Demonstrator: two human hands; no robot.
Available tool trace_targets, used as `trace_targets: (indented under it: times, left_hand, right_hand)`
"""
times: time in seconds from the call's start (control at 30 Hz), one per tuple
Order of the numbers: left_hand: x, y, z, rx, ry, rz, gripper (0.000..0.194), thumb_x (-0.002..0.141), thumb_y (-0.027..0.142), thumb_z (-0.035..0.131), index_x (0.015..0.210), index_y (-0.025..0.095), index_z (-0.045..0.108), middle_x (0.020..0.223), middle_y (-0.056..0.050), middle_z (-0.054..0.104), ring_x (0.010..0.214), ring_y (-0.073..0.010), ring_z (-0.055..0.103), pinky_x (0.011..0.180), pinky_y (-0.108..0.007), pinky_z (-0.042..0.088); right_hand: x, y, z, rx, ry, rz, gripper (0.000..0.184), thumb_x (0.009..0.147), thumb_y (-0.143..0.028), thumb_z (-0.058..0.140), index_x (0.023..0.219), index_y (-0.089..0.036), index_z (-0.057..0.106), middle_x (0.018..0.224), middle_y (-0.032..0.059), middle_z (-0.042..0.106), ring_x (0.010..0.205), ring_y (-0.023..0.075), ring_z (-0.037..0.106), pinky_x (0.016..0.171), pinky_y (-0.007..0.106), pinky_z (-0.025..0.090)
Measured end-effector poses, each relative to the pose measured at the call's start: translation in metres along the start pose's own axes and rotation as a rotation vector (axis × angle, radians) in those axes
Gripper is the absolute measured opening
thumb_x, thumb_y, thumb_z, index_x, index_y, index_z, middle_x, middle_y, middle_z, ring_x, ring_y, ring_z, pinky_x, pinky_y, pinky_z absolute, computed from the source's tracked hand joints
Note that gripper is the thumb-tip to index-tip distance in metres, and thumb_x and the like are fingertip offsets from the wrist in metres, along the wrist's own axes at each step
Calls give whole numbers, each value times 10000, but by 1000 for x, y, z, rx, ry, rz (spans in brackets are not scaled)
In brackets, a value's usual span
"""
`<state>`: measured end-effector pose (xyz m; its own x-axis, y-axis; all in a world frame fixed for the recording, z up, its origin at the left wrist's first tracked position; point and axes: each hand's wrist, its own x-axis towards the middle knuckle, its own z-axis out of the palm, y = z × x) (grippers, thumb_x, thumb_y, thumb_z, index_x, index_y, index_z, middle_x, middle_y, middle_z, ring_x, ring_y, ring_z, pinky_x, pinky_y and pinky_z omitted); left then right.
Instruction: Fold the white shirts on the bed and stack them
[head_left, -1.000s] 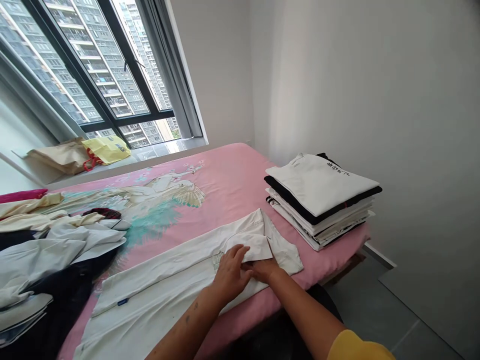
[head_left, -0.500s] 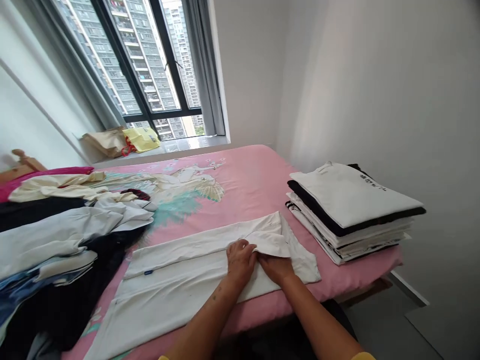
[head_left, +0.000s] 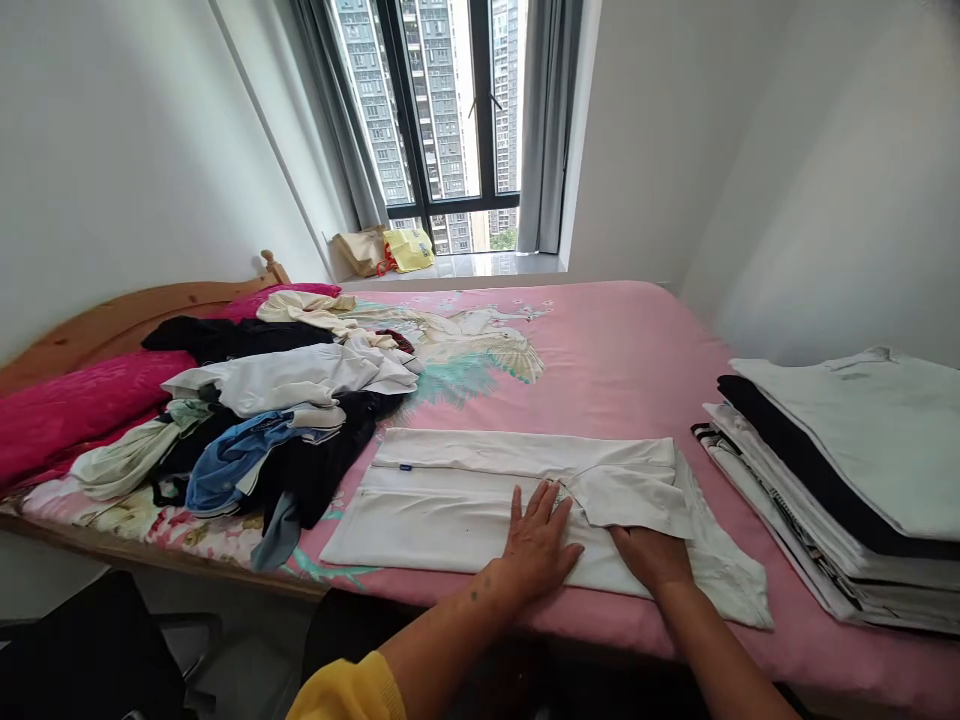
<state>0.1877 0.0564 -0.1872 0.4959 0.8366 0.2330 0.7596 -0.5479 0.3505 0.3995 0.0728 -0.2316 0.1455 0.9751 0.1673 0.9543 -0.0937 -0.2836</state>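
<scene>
A white shirt (head_left: 442, 515) lies spread lengthwise on the bed, its long side folded inward and a small dark tag showing near its left end. My left hand (head_left: 541, 545) rests flat on the shirt's middle, fingers spread. To the right of it, my right hand (head_left: 654, 556) reaches beneath the folded-over sleeve (head_left: 634, 490). The sleeve cloth covers the fingers of that hand, so their grip is hidden. Past my right hand, the shirt's other end (head_left: 731, 570) lies loose and a little wrinkled.
A stack of folded shirts (head_left: 847, 440), white and black, stands on the bed (head_left: 622, 350) at the right. Rumpled clothes (head_left: 300, 375) are heaped at the left beside a magenta pillow (head_left: 90, 405). Bags (head_left: 409, 250) sit on the windowsill. A black chair (head_left: 90, 640) stands lower left.
The view has swung left, bringing the headboard and chair into sight. My left hand has let go of the sleeve edge and now lies flat; my right hand stays under the sleeve.
</scene>
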Motion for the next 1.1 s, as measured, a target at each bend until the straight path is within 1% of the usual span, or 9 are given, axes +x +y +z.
trace_targets:
  times: [0.17,0.27,0.43,0.53,0.63,0.73,0.83,0.97,1.1]
  left_hand:
    - [-60,-53,-32,129,-134,-143,656,849,541,406,1428,268,263,1519,-72,203,1397,-270,149,1090,-611,-18]
    - [-91,-94,-55,238,-193,-308,668,849,526,400,1440,266,229,1522,-62,182,1398,-273,145,1073,-629,-33]
    - [-120,-164,-96,368,-110,-699,645,853,508,376,1408,184,321,1506,-129,230,1390,-292,164,1075,-604,75]
    - [-127,-194,-121,364,-87,-744,597,833,418,432,1371,165,379,1465,-151,323,1363,-288,236,1076,-554,157]
    - [-126,-210,-139,324,-123,-659,522,776,245,468,1297,225,472,1415,-99,418,1337,-263,295,1070,-533,191]
    - [-116,-211,-143,275,-151,-533,503,708,147,486,1189,269,566,1338,-53,508,1276,-223,388,1078,-450,215]
    - [-97,-198,-136,232,-154,-417,462,690,157,510,1127,271,607,1236,-56,575,1176,-229,478,1041,-408,278]
    - [-75,-153,-109,169,-148,-223,434,738,232,529,1165,288,584,1264,-56,553,1204,-231,456,1070,-410,245]
    - [-71,-104,-73,114,-148,17,540,787,349,540,1315,271,460,1424,-88,405,1334,-269,308,1108,-510,132]
  right_hand:
    - [-1,2,3,-21,56,-21,611,816,-490,408,1333,-168,460,1389,88,424,1316,303,293,1095,440,205]
    - [-1,2,6,-36,58,-16,618,816,-489,406,1324,-142,464,1396,103,409,1326,308,272,1107,442,174]
    - [-3,-1,5,-77,51,-17,627,827,-508,371,1325,-137,459,1400,117,401,1340,312,246,1109,455,160]
    - [-4,-2,4,-89,72,-22,643,830,-521,359,1339,-137,440,1397,116,406,1336,306,261,1113,447,158]
    - [-3,-2,6,-96,67,-24,624,836,-504,352,1350,-158,428,1394,103,415,1328,301,283,1113,452,157]
    - [-2,-2,6,-95,42,-4,631,840,-506,347,1359,-155,416,1393,104,418,1317,308,305,1104,470,172]
    - [-3,-4,4,-96,20,-1,617,845,-493,353,1360,-161,420,1390,98,425,1309,300,324,1098,463,192]
    - [-3,-5,2,-95,-12,4,583,842,-441,376,1359,-176,428,1405,83,413,1323,284,304,1099,445,198]
    - [-1,-4,3,-83,-22,37,610,836,-475,387,1369,-179,415,1420,84,392,1327,286,298,1095,451,205]
